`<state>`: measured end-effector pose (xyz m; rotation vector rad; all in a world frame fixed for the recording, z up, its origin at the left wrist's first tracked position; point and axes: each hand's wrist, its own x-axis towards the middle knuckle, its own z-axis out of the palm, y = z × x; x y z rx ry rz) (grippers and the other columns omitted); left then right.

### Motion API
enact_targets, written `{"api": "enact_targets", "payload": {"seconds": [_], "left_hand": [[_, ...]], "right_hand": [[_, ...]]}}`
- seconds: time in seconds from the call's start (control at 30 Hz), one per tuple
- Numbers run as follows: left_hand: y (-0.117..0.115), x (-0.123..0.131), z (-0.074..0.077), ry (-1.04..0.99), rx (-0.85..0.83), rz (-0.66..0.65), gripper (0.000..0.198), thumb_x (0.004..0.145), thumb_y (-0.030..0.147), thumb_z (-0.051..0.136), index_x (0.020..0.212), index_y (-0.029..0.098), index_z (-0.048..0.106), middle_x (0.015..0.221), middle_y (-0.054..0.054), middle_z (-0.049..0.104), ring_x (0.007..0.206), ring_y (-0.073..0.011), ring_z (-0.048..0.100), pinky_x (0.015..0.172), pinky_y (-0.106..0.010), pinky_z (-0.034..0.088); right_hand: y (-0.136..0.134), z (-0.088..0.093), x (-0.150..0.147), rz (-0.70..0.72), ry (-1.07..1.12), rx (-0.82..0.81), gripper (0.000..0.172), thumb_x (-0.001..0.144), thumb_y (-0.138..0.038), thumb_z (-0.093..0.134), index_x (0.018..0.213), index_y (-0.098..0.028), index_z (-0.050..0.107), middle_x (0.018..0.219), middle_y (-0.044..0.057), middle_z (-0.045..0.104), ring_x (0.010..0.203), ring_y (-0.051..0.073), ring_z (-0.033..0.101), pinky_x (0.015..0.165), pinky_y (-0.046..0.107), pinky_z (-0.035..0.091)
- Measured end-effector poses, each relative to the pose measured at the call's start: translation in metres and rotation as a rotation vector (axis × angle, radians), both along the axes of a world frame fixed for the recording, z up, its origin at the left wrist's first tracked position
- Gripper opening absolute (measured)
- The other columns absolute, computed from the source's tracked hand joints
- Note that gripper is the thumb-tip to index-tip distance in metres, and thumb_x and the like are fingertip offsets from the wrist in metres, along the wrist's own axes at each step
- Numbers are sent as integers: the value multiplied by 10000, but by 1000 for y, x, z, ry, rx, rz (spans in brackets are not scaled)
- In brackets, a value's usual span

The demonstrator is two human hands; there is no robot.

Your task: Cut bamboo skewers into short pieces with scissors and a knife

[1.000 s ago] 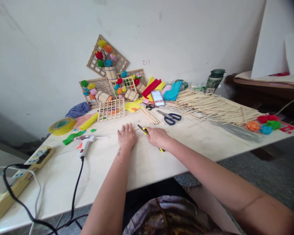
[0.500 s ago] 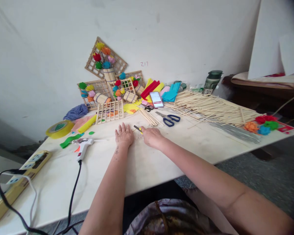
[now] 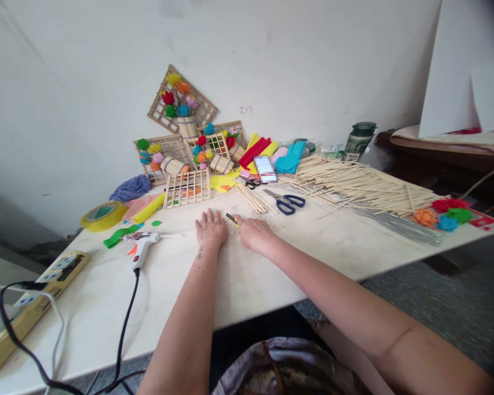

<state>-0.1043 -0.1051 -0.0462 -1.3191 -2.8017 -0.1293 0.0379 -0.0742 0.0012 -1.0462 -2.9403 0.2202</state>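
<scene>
In the head view, my left hand (image 3: 211, 229) lies flat on the white table with its fingers spread. Whether anything thin is under it I cannot tell. Close by on its right, my right hand (image 3: 254, 233) is wrapped round a utility knife (image 3: 233, 219). Its dark blade points up and left toward my left fingers, and a bit of yellow handle shows by my index finger. Beyond my hands lie a bundle of wooden sticks (image 3: 251, 198) and blue-handled scissors (image 3: 286, 201).
A white glue gun (image 3: 145, 247) lies left, its cord trailing past a power strip (image 3: 53, 291). Yellow tape (image 3: 102, 215) lies behind it. Stick lattices with paper flowers (image 3: 183, 109) lean at the wall. Many loose sticks (image 3: 362, 184) and a green bottle (image 3: 359, 141) are at right.
The whole view has shifted slightly. My left hand stays flat, and my right hand keeps hold of the utility knife in nearly the same spot.
</scene>
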Motion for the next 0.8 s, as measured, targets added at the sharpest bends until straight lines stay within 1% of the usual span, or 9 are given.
{"api": "enact_targets", "payload": {"seconds": [0.2, 0.4, 0.7, 0.8], "left_hand": [[-1, 0, -1, -12, 25, 9, 549, 851, 372, 92, 1347, 231, 280, 1438, -19, 160, 1312, -220, 108, 1050, -476, 94], [-1, 1, 0, -31, 35, 8, 554, 853, 376, 77, 1350, 230, 275, 1438, -21, 158, 1312, -220, 108, 1049, -479, 94], [0, 0, -1, -33, 28, 16, 553, 851, 381, 80, 1349, 242, 273, 1437, -14, 163, 1312, -215, 105, 1049, -476, 101], [0, 0, 0, -39, 22, 15, 560, 848, 387, 73, 1351, 239, 269, 1439, -12, 158, 1313, -218, 102, 1049, -475, 100]], "right_hand": [[-1, -1, -5, -14, -40, -18, 566, 762, -170, 452, 1307, -161, 300, 970, 135, 627, 943, 215, 578, 734, 291, 429], [-6, 2, -8, -20, -30, -31, 507, 765, -146, 421, 1266, -131, 349, 978, 140, 626, 936, 214, 579, 743, 303, 437], [-6, -1, -5, -13, -20, -13, 489, 789, -151, 399, 1273, -131, 336, 977, 140, 622, 935, 213, 578, 753, 308, 433], [-7, 1, -7, -25, -43, -73, 512, 797, -152, 388, 1301, -130, 298, 1030, 157, 599, 967, 222, 563, 777, 326, 424]]}}
